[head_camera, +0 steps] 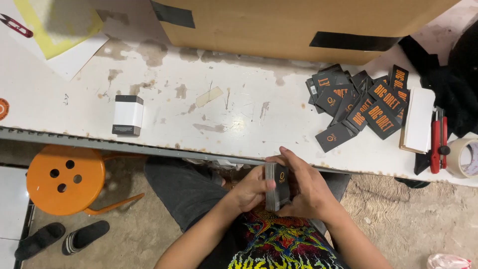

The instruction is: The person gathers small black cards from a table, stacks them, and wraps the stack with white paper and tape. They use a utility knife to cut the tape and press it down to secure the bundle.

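Both hands hold a thick stack of dark grey tags [277, 185] upright over my lap, just below the edge of the white worn table [209, 107]. My left hand [251, 192] grips the stack from the left side. My right hand [304, 187] wraps it from the right, fingers curled over its top. A loose pile of dark tags with orange print [361, 104] lies on the table at the right, apart from both hands.
A small white and black box [128, 115] stands on the table's left. A cardboard box [294, 25] sits at the back. White cards [418, 119], a red cutter [437, 139] and a tape roll [465, 158] lie far right. An orange stool [64, 178] and sandals [59, 238] are on the floor.
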